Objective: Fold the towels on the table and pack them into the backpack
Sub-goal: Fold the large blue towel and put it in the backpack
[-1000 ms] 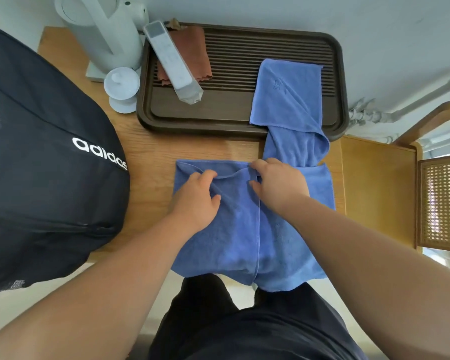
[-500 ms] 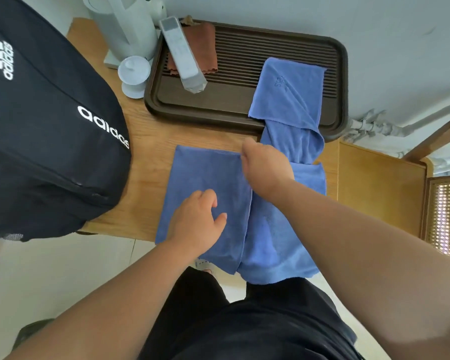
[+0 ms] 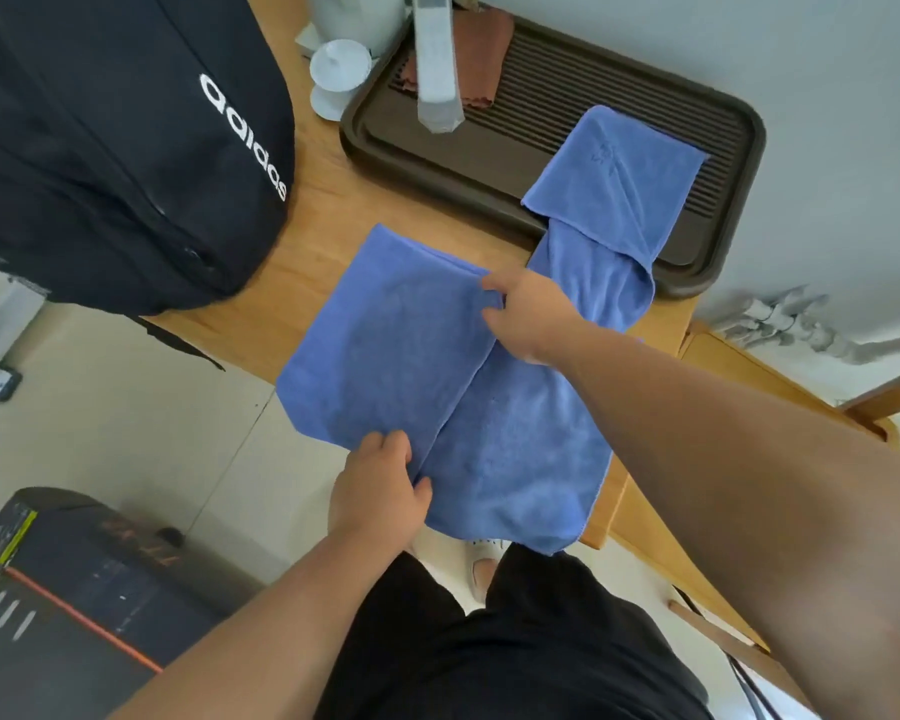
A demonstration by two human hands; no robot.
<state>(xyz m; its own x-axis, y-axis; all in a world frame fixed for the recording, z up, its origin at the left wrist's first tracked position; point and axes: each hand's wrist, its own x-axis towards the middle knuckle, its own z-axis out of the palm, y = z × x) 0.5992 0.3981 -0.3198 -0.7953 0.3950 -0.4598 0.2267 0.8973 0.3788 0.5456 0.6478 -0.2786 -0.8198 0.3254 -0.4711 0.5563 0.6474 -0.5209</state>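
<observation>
A blue towel [image 3: 385, 345] lies folded over itself on the wooden table [image 3: 323, 220], its near part hanging past the table's front edge. My right hand [image 3: 528, 317] pinches the far end of the folded flap's edge. My left hand [image 3: 380, 485] grips the near end of that same edge. A second blue towel [image 3: 614, 194] lies half on the brown tray [image 3: 718, 148] and runs down under my right hand. The black backpack [image 3: 126, 148] stands at the left of the table, its zip closed as far as I can see.
On the tray lie a rust-brown cloth [image 3: 481, 54] and a grey handle-like object [image 3: 437, 70]. A white kettle [image 3: 354, 13] and a small white cup [image 3: 340, 70] stand behind. A dark box [image 3: 74, 589] sits on the floor at left, a wooden chair [image 3: 749, 376] at right.
The left flap has been smoothed flat. My left hand slid down to the near end of the fold's edge and took hold; my right hand stayed at the far end. The view tilted.
</observation>
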